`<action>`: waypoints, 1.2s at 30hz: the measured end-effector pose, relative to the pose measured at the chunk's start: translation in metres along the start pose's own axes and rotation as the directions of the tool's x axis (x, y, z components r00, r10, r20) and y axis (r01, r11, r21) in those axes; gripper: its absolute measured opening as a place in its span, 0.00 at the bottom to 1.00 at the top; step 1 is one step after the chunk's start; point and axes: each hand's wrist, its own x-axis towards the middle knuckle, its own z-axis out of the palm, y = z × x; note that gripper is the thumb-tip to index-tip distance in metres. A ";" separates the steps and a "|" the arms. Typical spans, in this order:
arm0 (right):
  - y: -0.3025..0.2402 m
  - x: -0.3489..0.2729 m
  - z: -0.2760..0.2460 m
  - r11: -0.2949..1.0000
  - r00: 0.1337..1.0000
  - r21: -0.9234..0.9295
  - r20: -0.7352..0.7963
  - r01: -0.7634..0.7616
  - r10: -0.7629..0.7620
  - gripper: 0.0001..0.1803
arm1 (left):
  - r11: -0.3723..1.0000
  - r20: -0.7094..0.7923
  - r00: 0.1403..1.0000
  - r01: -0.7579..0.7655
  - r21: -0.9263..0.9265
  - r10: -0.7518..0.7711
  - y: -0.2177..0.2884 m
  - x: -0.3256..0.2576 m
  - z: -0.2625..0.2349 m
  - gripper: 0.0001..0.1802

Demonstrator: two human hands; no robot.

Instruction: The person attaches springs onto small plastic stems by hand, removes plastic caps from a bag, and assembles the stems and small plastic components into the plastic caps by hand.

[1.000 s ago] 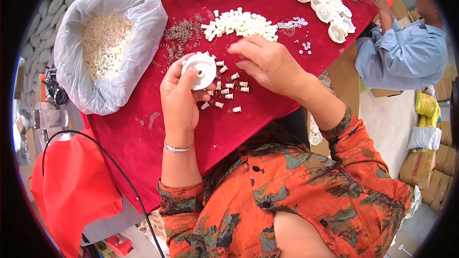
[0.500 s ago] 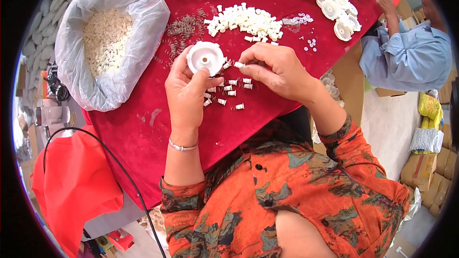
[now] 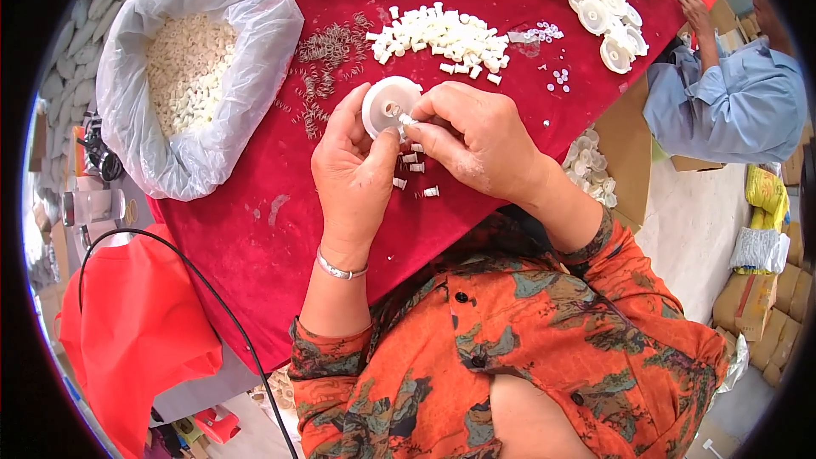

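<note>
My left hand [image 3: 350, 170] is closed around a round white plastic disc [image 3: 379, 110] with a hole at its centre, tilted over the table. In my right hand [image 3: 489, 140], thumb and forefinger pinch a small white plug [image 3: 407, 121] with a wire spring, at the disc's middle. Whether the plug has entered the hole I cannot tell. Below both hands lie several white plugs with springs [image 3: 415, 167], partly hidden by my fingers. Beyond the hands is a pile of plain cream plugs [image 3: 442, 38], with a heap of loose springs [image 3: 333, 49] to its left.
A plastic bag [image 3: 270, 42] of small pale pieces stands at the left of the red-covered table [image 3: 229, 263]. Small translucent rings [image 3: 544, 32] and many white discs [image 3: 595, 15] lie at the far right. A person in a blue shirt [image 3: 731, 102] sits there. A black cable [image 3: 223, 310] curves at lower left.
My right hand has brought the plug and spring leftward to the disc. My left hand has shifted slightly right and tilted the disc.
</note>
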 end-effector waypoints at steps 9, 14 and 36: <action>0.002 0.001 0.004 1.000 1.000 -0.018 -0.007 -0.004 0.003 0.06 | 1.000 0.057 0.998 0.004 -0.025 -0.002 -0.001 -0.001 0.000 0.22; 0.006 0.001 0.009 1.000 1.000 -0.005 -0.031 0.002 -0.002 0.06 | 0.999 0.066 0.997 -0.026 -0.041 0.029 -0.002 -0.001 0.002 0.22; -0.004 -0.004 0.005 0.947 0.963 0.195 -0.030 -0.257 0.267 0.12 | 0.977 0.035 0.985 -0.171 0.125 0.168 -0.010 -0.005 0.006 0.20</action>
